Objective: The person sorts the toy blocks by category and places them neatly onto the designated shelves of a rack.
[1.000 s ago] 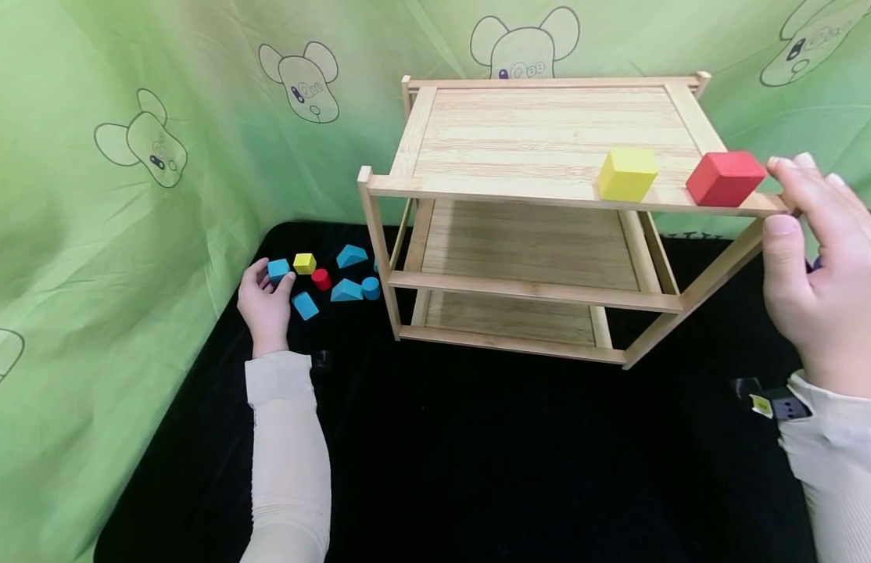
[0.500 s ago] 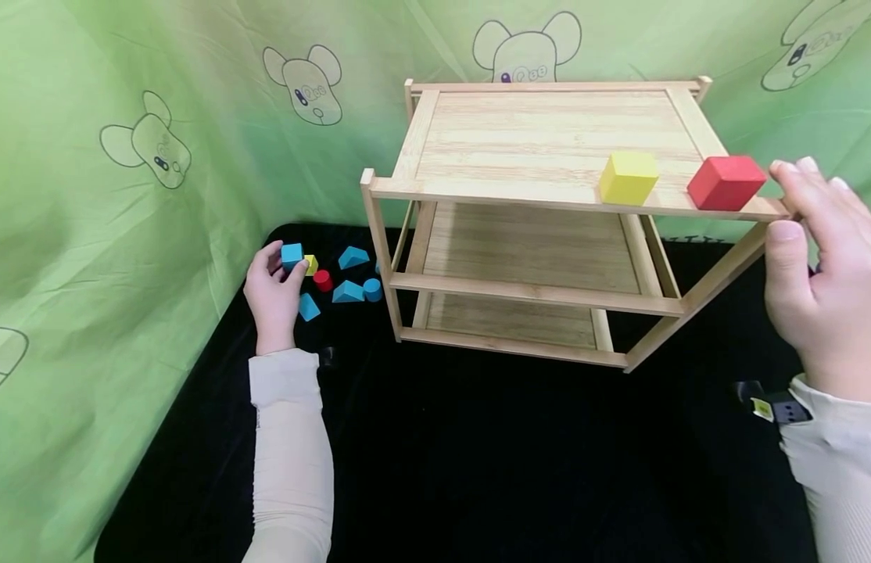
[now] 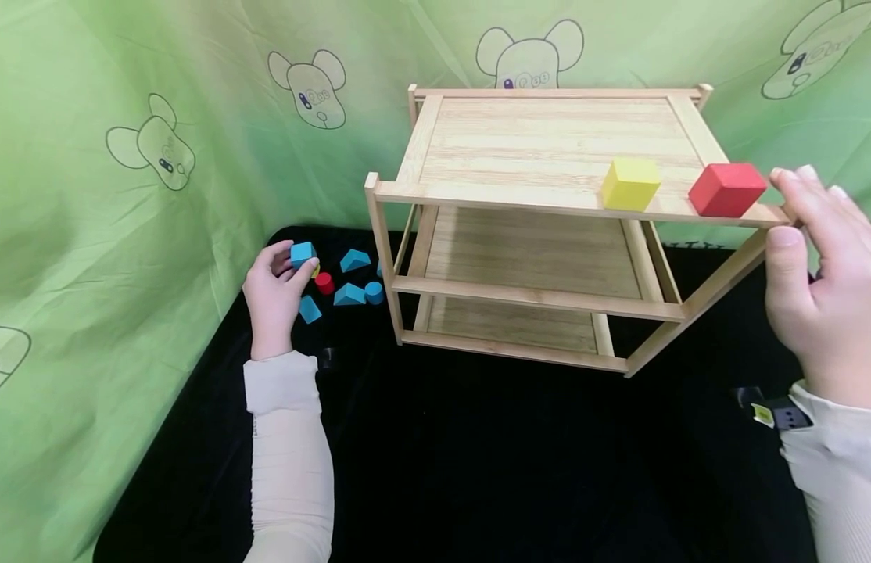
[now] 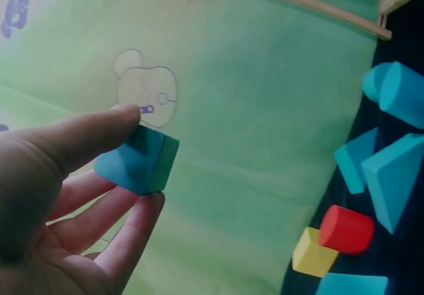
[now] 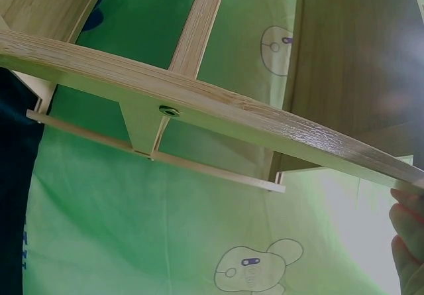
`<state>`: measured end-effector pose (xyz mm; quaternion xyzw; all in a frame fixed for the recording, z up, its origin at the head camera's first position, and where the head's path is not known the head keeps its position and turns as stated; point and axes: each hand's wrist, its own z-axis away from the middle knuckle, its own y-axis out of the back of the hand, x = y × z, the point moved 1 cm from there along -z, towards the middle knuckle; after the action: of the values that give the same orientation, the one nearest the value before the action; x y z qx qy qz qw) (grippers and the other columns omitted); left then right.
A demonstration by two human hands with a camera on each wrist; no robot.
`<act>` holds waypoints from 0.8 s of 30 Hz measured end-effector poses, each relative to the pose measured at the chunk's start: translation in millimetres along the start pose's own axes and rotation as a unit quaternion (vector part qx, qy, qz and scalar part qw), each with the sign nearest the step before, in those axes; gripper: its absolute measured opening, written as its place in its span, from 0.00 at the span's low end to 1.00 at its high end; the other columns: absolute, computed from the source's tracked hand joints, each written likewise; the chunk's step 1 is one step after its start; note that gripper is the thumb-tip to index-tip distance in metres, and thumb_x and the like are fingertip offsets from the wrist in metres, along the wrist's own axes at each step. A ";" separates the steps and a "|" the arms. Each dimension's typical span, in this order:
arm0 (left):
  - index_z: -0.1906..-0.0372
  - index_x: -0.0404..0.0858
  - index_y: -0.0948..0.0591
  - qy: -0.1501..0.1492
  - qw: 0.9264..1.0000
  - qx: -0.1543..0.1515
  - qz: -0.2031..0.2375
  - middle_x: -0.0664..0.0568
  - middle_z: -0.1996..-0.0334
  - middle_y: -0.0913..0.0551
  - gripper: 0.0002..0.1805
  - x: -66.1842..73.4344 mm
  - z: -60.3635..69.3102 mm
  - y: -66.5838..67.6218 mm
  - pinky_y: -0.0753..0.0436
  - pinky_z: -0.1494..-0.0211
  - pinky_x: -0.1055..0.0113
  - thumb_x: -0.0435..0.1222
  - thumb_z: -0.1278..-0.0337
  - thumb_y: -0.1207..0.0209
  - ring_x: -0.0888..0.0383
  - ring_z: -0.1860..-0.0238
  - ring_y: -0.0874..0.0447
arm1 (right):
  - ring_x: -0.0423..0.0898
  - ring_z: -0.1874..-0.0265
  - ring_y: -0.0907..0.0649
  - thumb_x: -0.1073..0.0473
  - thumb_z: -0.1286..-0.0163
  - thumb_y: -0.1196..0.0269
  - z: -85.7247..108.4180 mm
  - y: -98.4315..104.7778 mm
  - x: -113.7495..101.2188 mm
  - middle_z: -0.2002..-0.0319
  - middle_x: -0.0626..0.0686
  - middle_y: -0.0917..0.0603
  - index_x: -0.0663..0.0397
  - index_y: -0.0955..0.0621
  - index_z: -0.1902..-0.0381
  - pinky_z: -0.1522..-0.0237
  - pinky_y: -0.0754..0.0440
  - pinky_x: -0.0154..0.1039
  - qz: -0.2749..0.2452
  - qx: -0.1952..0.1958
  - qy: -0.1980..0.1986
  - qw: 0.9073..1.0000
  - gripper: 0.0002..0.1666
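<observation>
My left hand pinches a blue cube block between thumb and fingers, low at the left beside the loose blocks. In the left wrist view, the blue block shows between thumb and fingertips. The right hand rests at the wooden shelf rack's front right corner, thumb in front and fingers fairly straight along the side. Beside its fingertips, a red block sits on the rack's top front edge. Left of that stands a yellow block. In the right wrist view, only some fingers show by the rail.
On the black cloth, left of the rack, lie a red cylinder, blue triangular blocks, a blue cylinder, another blue block and a partly hidden yellow cube. Green printed fabric hangs behind and at the left.
The left hand has lifted the blue cube and moved it slightly right and up in view, covering most of the yellow cube. My right hand stays at the rack's corner.
</observation>
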<state>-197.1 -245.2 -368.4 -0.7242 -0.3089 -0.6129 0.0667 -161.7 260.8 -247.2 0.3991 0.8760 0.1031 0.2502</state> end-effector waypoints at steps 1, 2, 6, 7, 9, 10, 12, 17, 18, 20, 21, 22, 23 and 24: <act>0.36 0.35 0.22 -0.001 1.000 -0.004 -0.001 0.41 0.42 0.19 0.28 1.7 0.6 0.6 0.21 0.37 0.66 0.36 0.40 0.30 0.52 0.45 0.20 | 0.29 0.36 0.26 0.41 0.23 0.47 0.0 0.0 -0.3 0.44 0.72 0.20 0.67 0.19 0.41 0.26 0.37 0.42 0.000 0.001 0.000 1.000 0.34; 0.36 0.35 0.22 -0.002 1.000 -0.008 -0.003 0.41 0.42 0.19 0.28 3.4 1.2 1.3 0.21 0.37 0.66 0.36 0.40 0.30 0.52 0.45 0.20 | 0.30 0.36 0.26 0.41 0.23 0.47 0.0 0.1 -0.6 0.44 0.72 0.19 0.67 0.19 0.41 0.26 0.36 0.42 -0.001 0.002 0.000 1.000 0.34; 0.36 0.35 0.22 -0.003 1.000 -0.024 -0.005 0.42 0.42 0.19 0.28 9.8 2.7 3.4 0.21 0.36 0.65 0.37 0.40 0.30 0.52 0.44 0.20 | 0.29 0.36 0.26 0.42 0.23 0.47 -0.5 0.4 -1.8 0.44 0.72 0.19 0.67 0.19 0.41 0.26 0.36 0.41 -0.003 0.003 -0.002 1.000 0.33; 0.36 0.35 0.22 -0.004 1.000 -0.028 -0.005 0.42 0.42 0.19 0.28 11.3 3.0 3.8 0.21 0.36 0.65 0.37 0.40 0.30 0.52 0.45 0.20 | 0.30 0.36 0.26 0.42 0.23 0.47 -0.7 0.5 -1.6 0.44 0.72 0.19 0.67 0.19 0.41 0.26 0.36 0.41 -0.004 0.003 -0.002 1.000 0.33; 0.36 0.34 0.22 -0.009 0.999 -0.035 -0.004 0.42 0.42 0.19 0.28 13.9 3.9 3.8 0.21 0.35 0.64 0.37 0.40 0.30 0.51 0.45 0.20 | 0.30 0.36 0.26 0.43 0.23 0.47 -0.8 0.8 0.0 0.44 0.72 0.19 0.67 0.19 0.41 0.26 0.36 0.41 -0.004 0.002 -0.002 1.000 0.32; 0.36 0.34 0.22 -0.011 0.999 -0.038 -0.005 0.42 0.42 0.19 0.28 15.3 4.5 3.7 0.21 0.35 0.64 0.38 0.40 0.30 0.51 0.45 0.21 | 0.30 0.36 0.26 0.42 0.23 0.47 -0.7 0.8 1.5 0.44 0.71 0.19 0.67 0.18 0.41 0.26 0.36 0.41 -0.003 0.002 -0.001 1.000 0.33; 0.37 0.34 0.22 -0.016 0.999 -0.041 -0.004 0.42 0.42 0.19 0.28 16.9 5.6 3.2 0.21 0.35 0.62 0.38 0.40 0.30 0.51 0.45 0.21 | 0.31 0.36 0.26 0.42 0.23 0.46 -0.5 0.7 5.4 0.44 0.70 0.19 0.65 0.18 0.41 0.26 0.36 0.41 -0.002 0.001 0.000 1.000 0.33; 0.37 0.34 0.21 -0.023 0.999 -0.045 -0.001 0.43 0.43 0.18 0.27 17.5 6.7 1.0 0.21 0.35 0.59 0.37 0.40 0.30 0.52 0.47 0.21 | 0.31 0.35 0.26 0.43 0.23 0.46 1.1 1.3 12.0 0.43 0.69 0.19 0.62 0.19 0.39 0.26 0.36 0.41 0.007 -0.008 0.002 1.000 0.31; 0.38 0.34 0.21 -0.025 0.999 -0.046 -0.001 0.43 0.43 0.18 0.27 17.7 6.7 0.4 0.21 0.35 0.59 0.36 0.40 0.30 0.52 0.47 0.21 | 0.31 0.35 0.26 0.43 0.23 0.46 1.5 1.6 12.3 0.43 0.69 0.19 0.62 0.19 0.39 0.26 0.36 0.41 0.008 -0.009 0.002 1.000 0.31; 0.38 0.34 0.21 -0.029 0.999 -0.045 -0.004 0.43 0.44 0.18 0.27 19.0 7.7 -0.2 0.21 0.35 0.59 0.37 0.40 0.30 0.52 0.47 0.20 | 0.31 0.35 0.26 0.44 0.23 0.47 1.2 1.5 11.0 0.43 0.69 0.19 0.63 0.19 0.39 0.25 0.37 0.40 0.008 -0.010 0.001 1.000 0.31; 0.38 0.34 0.21 -0.032 0.999 -0.044 -0.004 0.43 0.44 0.18 0.26 19.7 8.0 -0.4 0.20 0.35 0.59 0.37 0.40 0.30 0.52 0.48 0.20 | 0.31 0.35 0.26 0.44 0.23 0.46 1.0 1.4 9.7 0.43 0.70 0.19 0.63 0.19 0.39 0.25 0.37 0.40 0.006 -0.010 0.001 1.000 0.30; 0.38 0.34 0.21 -0.035 0.998 -0.043 -0.006 0.43 0.44 0.18 0.26 20.6 8.5 -0.5 0.20 0.36 0.60 0.37 0.40 0.30 0.53 0.48 0.20 | 0.30 0.35 0.26 0.44 0.23 0.46 0.7 1.2 8.1 0.43 0.70 0.20 0.64 0.19 0.40 0.25 0.37 0.41 0.005 -0.008 0.000 1.000 0.30; 0.38 0.34 0.21 -0.037 0.998 -0.042 -0.007 0.44 0.45 0.18 0.26 21.6 9.0 -0.4 0.20 0.36 0.61 0.37 0.41 0.29 0.53 0.48 0.20 | 0.30 0.35 0.26 0.44 0.23 0.47 0.4 1.0 6.5 0.43 0.71 0.20 0.65 0.19 0.40 0.25 0.37 0.41 0.004 -0.008 0.000 1.000 0.31; 0.38 0.34 0.21 -0.039 0.998 -0.041 -0.009 0.44 0.45 0.17 0.26 22.5 9.4 -0.2 0.20 0.37 0.62 0.37 0.41 0.29 0.53 0.48 0.20 | 0.29 0.35 0.26 0.44 0.23 0.47 0.0 0.8 4.7 0.43 0.71 0.20 0.65 0.19 0.40 0.25 0.37 0.41 0.004 -0.007 0.000 1.000 0.31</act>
<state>-188.0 -232.4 -349.9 -0.7472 -0.2925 -0.5965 0.0194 -163.9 264.8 -248.5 0.4006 0.8737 0.1104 0.2529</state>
